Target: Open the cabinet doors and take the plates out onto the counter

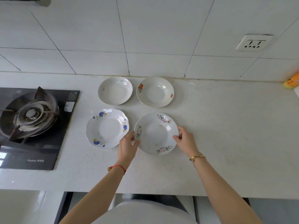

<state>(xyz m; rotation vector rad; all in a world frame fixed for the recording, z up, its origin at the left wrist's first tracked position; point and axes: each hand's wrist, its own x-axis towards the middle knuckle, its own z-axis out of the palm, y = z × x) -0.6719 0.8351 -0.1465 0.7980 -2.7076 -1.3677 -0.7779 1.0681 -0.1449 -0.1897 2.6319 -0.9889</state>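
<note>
Several white plates lie on the pale counter point(226, 126). The nearest one, a plate with pink flowers point(156, 133), is held at both sides: my left hand point(127, 146) grips its left rim and my right hand point(184, 139) grips its right rim. To its left lies a scalloped plate with blue flowers point(107, 127). Behind stand a faintly patterned plate point(115, 90) and a plate with orange fruit marks point(155, 92). The cabinet fronts point(203, 209) below the counter edge are mostly hidden by my arms and body.
A black gas hob point(32, 120) with a burner fills the counter's left side. A tiled wall with a socket point(252, 42) rises behind. A yellow-orange object point(292, 82) sits at the far right edge.
</note>
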